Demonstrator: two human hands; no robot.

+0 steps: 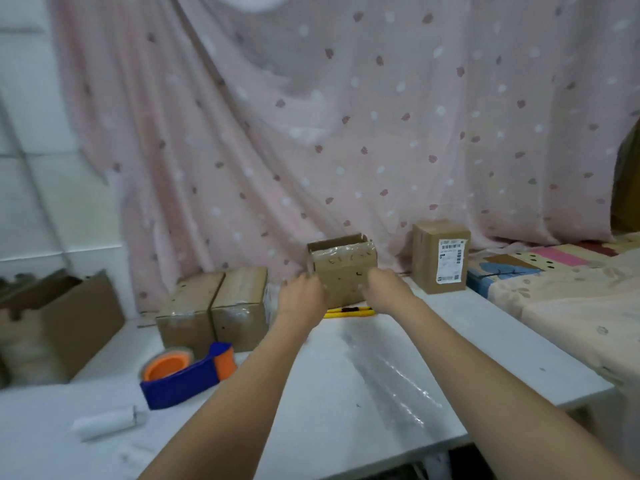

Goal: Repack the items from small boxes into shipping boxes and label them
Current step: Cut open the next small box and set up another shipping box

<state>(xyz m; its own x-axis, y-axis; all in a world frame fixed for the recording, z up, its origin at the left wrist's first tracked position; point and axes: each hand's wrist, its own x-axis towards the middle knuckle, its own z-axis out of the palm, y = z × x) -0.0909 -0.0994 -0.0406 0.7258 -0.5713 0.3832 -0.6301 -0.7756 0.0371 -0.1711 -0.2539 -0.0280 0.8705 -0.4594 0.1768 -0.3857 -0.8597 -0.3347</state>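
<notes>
I clasp both hands, left [302,295] and right [385,289], around the open box [341,268] at the bench's [485,327] far edge to pull it closer for packing.

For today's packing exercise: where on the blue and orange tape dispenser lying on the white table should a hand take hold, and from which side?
Grip the blue and orange tape dispenser by its blue handle end, which points toward the near left. It lies flat on the white table, so probably come from above on the near side, away from the orange roll hub and the head end near the two taped cardboard boxes.
</notes>
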